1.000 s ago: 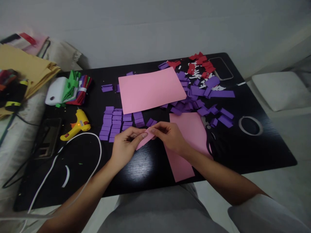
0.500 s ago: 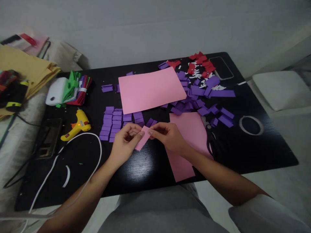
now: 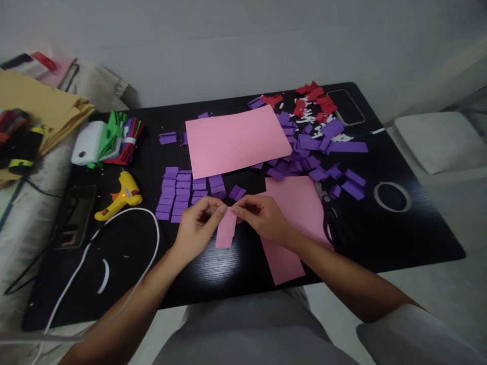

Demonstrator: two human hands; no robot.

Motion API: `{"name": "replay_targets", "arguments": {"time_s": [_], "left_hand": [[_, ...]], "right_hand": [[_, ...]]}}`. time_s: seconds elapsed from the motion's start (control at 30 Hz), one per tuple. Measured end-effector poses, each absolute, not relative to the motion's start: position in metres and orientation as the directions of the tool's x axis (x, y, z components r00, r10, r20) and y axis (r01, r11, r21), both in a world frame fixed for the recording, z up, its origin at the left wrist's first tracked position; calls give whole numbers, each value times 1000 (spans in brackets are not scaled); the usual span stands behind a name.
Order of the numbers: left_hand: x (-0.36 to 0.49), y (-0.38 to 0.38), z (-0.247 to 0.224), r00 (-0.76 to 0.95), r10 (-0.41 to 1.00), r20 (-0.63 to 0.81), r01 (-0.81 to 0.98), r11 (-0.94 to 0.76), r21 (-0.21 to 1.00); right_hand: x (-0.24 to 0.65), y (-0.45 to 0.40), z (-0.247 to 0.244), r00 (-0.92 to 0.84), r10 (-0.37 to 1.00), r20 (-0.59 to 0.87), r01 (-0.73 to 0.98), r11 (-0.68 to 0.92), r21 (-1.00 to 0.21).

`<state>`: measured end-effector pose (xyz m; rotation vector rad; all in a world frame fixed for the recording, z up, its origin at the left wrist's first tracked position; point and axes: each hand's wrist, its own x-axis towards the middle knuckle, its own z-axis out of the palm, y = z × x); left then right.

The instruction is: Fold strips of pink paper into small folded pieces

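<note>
Pink paper strip [image 3: 226, 230] hangs between my two hands over the near part of the black table [image 3: 243, 274], its upper end pinched and its lower end pointing towards me. My left hand [image 3: 198, 225] is closed to a pinch on the strip's top left edge, thumb on the near side, the other fingers curled behind. My right hand [image 3: 264, 218] pinches the top right edge the same way, thumb and fingertips together, its fingertips just beside those of the left. My right wrist is above the lower pink sheet [image 3: 292, 203], on which black-handled scissors [image 3: 330, 215] rest at the right edge. Beyond my hands lies the large pink sheet [image 3: 238, 144], with loose purple pieces [image 3: 297, 165] around its right side and neat rows of purple folded pieces [image 3: 167, 197] near its lower left corner. Red pieces [image 3: 315, 96] and white scraps [image 3: 304, 114] are scattered at the far right, near a dark phone-shaped object [image 3: 345, 107]. A round ring [image 3: 392, 196] lies by itself to the right, and on my left a yellow glue gun [image 3: 122, 195] sits beside a looped white cable [image 3: 155, 223]
</note>
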<state>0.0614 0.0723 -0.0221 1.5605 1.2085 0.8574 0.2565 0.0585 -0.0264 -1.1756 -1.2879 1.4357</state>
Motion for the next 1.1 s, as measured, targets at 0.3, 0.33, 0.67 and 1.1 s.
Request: {"name": "replay_targets", "arguments": {"time_s": [0.3, 0.33, 0.67, 1.1], "left_hand": [[62, 74, -25, 245, 969, -27, 277, -43, 960], [62, 74, -25, 262, 964, -35, 277, -41, 960], [61, 75, -23, 289, 955, -59, 256, -18, 967], [61, 81, -21, 264, 956, -125, 155, 86, 984]], "right_hand": [[254, 60, -30, -181, 976, -120, -9, -124, -992], [254, 59, -30, -180, 977, -117, 8, -117, -993], [254, 60, -31, -210, 972, -104, 10, -104, -995], [256, 59, -37, -181, 953, 244, 32, 254, -967]]}}
